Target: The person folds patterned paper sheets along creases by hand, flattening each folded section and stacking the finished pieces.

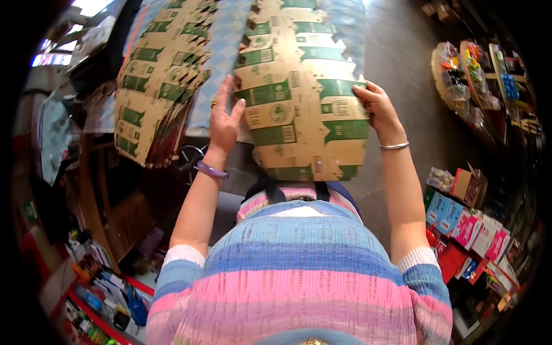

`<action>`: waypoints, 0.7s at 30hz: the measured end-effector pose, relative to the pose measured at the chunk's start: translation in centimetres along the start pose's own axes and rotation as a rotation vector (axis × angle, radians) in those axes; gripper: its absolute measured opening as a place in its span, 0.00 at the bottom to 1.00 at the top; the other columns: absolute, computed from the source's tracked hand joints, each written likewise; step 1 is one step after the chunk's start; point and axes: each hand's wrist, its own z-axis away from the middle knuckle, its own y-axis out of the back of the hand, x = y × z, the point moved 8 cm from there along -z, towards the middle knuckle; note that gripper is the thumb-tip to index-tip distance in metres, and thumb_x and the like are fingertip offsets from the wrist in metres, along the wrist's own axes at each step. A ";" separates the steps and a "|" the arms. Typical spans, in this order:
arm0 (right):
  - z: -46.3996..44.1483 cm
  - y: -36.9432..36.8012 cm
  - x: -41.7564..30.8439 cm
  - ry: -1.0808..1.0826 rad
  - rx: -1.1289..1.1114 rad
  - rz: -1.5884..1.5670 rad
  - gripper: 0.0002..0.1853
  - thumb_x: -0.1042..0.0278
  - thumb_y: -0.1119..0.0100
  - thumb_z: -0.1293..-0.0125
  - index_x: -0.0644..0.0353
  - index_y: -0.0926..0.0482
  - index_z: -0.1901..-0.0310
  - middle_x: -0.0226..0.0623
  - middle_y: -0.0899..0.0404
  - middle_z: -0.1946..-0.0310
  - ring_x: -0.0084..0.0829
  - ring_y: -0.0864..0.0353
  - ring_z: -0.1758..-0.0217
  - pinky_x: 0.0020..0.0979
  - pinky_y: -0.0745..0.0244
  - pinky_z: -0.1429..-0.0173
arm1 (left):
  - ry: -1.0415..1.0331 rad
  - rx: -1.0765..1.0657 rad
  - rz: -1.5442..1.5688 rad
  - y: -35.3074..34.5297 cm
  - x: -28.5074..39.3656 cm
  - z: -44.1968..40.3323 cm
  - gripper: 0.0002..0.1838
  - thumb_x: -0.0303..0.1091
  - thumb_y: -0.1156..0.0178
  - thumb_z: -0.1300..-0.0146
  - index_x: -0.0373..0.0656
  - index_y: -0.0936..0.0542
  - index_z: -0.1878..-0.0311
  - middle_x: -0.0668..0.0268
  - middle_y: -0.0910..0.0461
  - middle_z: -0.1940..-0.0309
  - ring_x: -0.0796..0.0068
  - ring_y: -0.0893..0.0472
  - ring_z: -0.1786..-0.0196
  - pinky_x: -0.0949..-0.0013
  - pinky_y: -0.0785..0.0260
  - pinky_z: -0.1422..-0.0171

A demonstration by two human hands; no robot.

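Note:
In front of me lies a large flat sheet of printed cardboard (307, 80), brown and green with notched edges; its near end reaches almost to my waist. My right hand (379, 109) grips the sheet's right edge, with the thumb on top. Along its left edge stands my left hand (225, 119), fingers stretched out and the thumb apart, close to the cardboard; whether it touches cannot be told. Left of that hand is a thick stack of similar cardboard sheets (158, 77). How many layers lie beneath my hands is hidden.
A blue checked cloth (221, 57) covers the table under the cardboard. At the right stand shelves with packaged goods (474, 75) and several coloured boxes (463, 224). A cluttered red-edged shelf (109, 287) is at lower left. Grey floor (402, 57) runs along the right side.

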 end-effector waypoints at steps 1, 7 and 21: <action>-0.1 -0.2 0.2 -0.026 -0.032 -0.114 0.14 0.72 0.40 0.33 0.68 0.23 0.48 0.39 0.16 0.59 0.25 0.15 0.63 0.24 0.18 0.59 | 0.084 0.047 0.285 0.8 -0.4 0.0 0.31 0.30 0.41 0.32 0.37 0.36 0.27 0.55 0.40 0.25 0.62 0.40 0.23 0.59 0.51 0.21; 1.2 -3.3 0.5 -0.176 -0.175 -0.416 0.15 0.71 0.47 0.29 0.74 0.25 0.47 0.51 0.16 0.55 0.37 0.12 0.58 0.34 0.13 0.55 | 0.317 0.075 0.419 1.3 0.2 0.4 0.31 0.26 0.38 0.33 0.31 0.36 0.29 0.60 0.24 0.42 0.74 0.24 0.42 0.71 0.33 0.34; 0.3 -2.2 2.6 -0.190 -0.133 -0.442 0.16 0.70 0.47 0.28 0.74 0.27 0.46 0.53 0.17 0.54 0.39 0.12 0.58 0.36 0.12 0.56 | 0.343 -0.164 1.451 -2.9 2.1 0.9 0.21 0.29 0.46 0.27 0.47 0.29 0.32 0.64 0.23 0.38 0.64 0.23 0.37 0.58 0.29 0.32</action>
